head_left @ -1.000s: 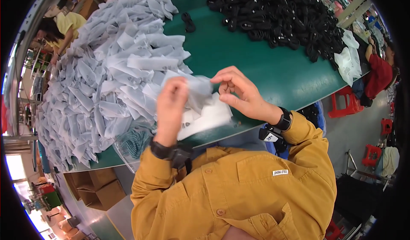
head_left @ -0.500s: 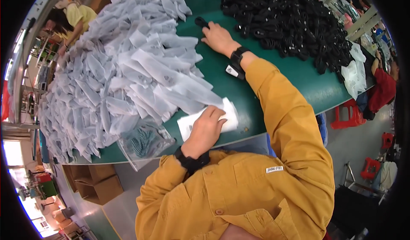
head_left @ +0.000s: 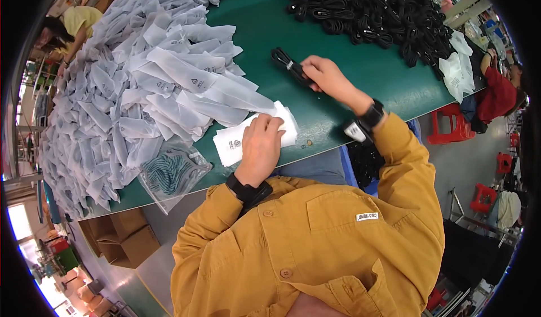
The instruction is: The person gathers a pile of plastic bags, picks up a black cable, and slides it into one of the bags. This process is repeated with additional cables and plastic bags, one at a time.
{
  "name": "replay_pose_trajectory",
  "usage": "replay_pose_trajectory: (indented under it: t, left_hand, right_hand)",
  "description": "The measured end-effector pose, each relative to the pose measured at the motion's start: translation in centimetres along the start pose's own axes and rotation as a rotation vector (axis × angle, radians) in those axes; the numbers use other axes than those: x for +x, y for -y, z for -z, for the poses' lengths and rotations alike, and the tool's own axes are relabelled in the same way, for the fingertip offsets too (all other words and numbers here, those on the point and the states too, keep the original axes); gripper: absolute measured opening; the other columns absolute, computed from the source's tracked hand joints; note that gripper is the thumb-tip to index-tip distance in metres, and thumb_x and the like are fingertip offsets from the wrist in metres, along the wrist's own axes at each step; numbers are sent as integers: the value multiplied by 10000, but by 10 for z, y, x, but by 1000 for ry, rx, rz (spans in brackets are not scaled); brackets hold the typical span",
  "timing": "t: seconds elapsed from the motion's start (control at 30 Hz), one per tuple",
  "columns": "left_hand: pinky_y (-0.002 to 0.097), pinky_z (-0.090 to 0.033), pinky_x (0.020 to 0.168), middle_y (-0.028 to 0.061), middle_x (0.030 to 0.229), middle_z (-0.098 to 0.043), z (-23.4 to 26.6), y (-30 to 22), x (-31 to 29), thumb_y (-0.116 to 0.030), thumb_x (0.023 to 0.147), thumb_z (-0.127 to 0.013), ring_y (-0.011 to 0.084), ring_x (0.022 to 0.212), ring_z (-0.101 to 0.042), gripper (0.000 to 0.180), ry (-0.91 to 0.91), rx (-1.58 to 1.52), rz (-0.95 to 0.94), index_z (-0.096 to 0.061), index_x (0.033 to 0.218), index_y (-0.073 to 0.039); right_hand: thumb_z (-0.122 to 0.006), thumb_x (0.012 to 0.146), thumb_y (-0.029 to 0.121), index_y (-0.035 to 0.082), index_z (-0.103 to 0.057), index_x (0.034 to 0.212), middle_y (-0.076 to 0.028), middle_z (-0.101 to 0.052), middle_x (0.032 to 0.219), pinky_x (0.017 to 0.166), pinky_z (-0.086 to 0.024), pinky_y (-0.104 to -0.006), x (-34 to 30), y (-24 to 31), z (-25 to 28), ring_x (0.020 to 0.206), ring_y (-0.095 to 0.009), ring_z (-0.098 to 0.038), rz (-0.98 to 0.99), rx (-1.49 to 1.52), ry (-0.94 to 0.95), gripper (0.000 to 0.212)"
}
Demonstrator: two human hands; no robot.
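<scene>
My right hand (head_left: 332, 80) grips one end of a coiled black cable (head_left: 290, 66), lifted over the green table. Its fingers are closed on the bundle, and the other end points to the far left. Lower and to the left, my left hand (head_left: 261, 148) lies on a stack of flat white bags (head_left: 228, 147). The fingers there are bent and close together on the top bag, and the fingertips are partly hidden. Beside that stack spreads a large heap of filled, frosted white bags (head_left: 169, 86). One long filled bag reaches toward the stack.
A big pile of black coiled cables (head_left: 360, 12) lies at the far right of the green table (head_left: 253, 29). A clear bag with a green-striped item (head_left: 174, 173) sits at the near edge. Cardboard boxes (head_left: 127, 241) and red stools (head_left: 451, 125) stand on the floor. Other people work nearby.
My right hand has come back from the far side toward me and to the right, with the black cable in it. My left hand stays on the stack of white bags.
</scene>
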State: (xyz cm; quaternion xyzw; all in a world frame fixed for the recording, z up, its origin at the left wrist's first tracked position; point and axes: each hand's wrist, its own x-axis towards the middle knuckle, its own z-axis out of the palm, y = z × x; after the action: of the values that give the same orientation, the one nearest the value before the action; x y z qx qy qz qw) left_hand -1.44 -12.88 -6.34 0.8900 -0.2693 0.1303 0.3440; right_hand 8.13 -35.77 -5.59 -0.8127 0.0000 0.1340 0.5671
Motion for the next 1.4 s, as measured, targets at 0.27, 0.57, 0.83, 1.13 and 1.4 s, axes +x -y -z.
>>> replay_pose_trajectory:
  t: [0.27,0.57,0.83,1.13,1.4]
  left_hand:
    - [413,-465,662,135,852,-569,-4,4,1,-35,776,-698,346,778,-582,103,63,-33,-38,-622,839,-5]
    - [328,-468,617,114,788,-569,-3,9,0,9,845,-642,249,674,-565,49,64,-254,192,-596,854,25]
    - [306,-461,630,108,827,-581,3,4,-1,33,851,-626,233,690,-559,53,-23,-344,225,-581,877,22]
    - [357,-458,755,118,947,-593,16,-8,7,52,809,-638,285,891,-542,102,-61,-194,-143,-577,863,-9]
    - [355,-456,799,116,1015,-593,44,3,19,20,821,-644,275,930,-543,85,-112,-213,42,-578,864,-10]
  right_hand:
    - [-537,921,89,8,-601,1025,-17,-566,771,517,-406,-241,-99,-2,-15,593,-81,-514,196,-45,-135,147]
    - [-580,827,-13,9,-598,1029,-103,-528,814,555,-434,-326,-138,-7,-21,627,-241,-535,488,-407,-222,204]
    - [-582,847,28,11,-623,1002,-111,-541,830,536,-436,-335,-134,-17,-22,619,-272,-552,517,-394,-126,161]
    - [-615,892,71,32,-671,1107,-79,-553,865,562,-470,-278,-119,8,-23,674,-200,-573,149,-71,209,226]
    - [-705,808,-18,39,-678,1089,-92,-547,975,644,-509,-277,-93,48,-27,759,-198,-584,1050,-531,-47,288]
